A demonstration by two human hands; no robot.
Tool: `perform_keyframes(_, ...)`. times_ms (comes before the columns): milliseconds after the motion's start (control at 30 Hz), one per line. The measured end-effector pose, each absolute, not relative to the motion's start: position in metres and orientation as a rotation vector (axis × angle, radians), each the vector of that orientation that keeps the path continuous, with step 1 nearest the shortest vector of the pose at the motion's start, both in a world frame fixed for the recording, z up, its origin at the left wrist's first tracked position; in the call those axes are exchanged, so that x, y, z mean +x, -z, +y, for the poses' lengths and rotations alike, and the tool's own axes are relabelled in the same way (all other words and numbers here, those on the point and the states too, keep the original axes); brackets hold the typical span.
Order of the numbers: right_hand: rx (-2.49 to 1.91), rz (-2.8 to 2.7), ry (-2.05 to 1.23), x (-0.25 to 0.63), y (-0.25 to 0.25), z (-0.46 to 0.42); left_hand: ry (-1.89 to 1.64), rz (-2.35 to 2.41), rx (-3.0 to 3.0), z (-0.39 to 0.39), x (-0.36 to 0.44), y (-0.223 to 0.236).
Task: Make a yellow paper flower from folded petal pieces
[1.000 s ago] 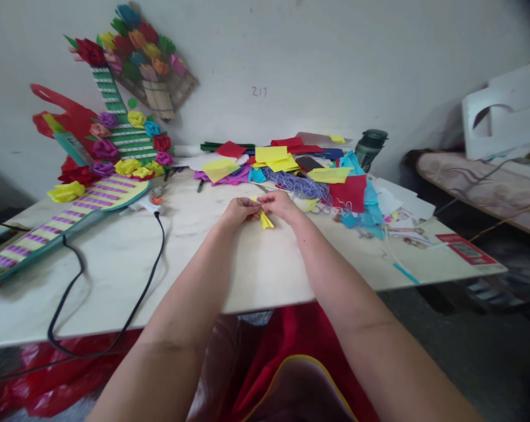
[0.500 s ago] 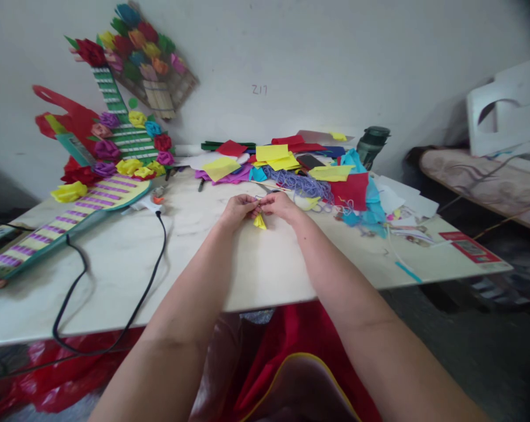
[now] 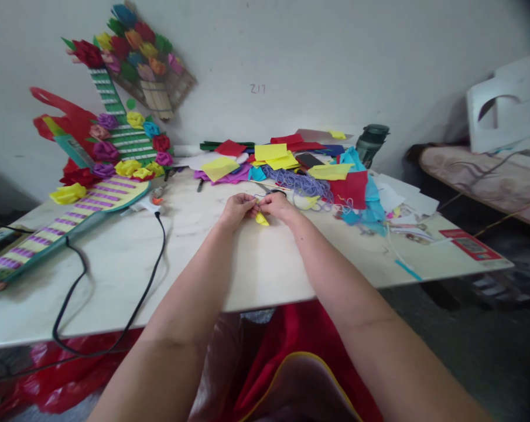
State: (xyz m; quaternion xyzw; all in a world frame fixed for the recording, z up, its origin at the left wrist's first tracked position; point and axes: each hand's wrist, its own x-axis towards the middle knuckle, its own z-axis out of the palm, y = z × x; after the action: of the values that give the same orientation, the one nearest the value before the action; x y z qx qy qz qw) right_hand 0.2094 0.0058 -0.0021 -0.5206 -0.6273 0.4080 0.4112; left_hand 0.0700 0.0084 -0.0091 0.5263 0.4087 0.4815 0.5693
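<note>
Over the middle of the table, my left hand (image 3: 239, 210) and my right hand (image 3: 276, 206) meet with their fingertips together. A small gathered piece of yellow paper (image 3: 262, 219) hangs below the fingers, its top pinched by my left hand. My right finger and thumb are closed at the same spot, apparently on a thin strand of purple yarn (image 3: 258, 197); the fingers partly hide it. Just behind my right hand lie scissors (image 3: 277, 191) with dark handles.
Behind the hands lie stacked yellow paper (image 3: 271, 153), a heap of purple yarn (image 3: 297, 181) and red paper (image 3: 349, 190). A dark bottle (image 3: 372, 145) stands at the back right. To the left are a flower-decorated stand (image 3: 119, 138), a white glue gun (image 3: 147, 204) and its black cable (image 3: 163, 246).
The yellow paper piece has turned between my fingers; its lower end now points more to the right. Both hands stay in nearly the same place.
</note>
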Motion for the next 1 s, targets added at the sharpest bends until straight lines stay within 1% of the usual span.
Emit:
perform_keyframes(333,-1.261,-1.306,-1.178,0.2041,-0.0018,0.0012,-1.14,0.98,1.176,0.0074,0.0707,0.0064)
perform_keyframes(1000,-1.157,-1.19,-1.315,0.207,0.0056,0.006,-1.173,0.923,1.185,0.0086,0.0686,0.0078)
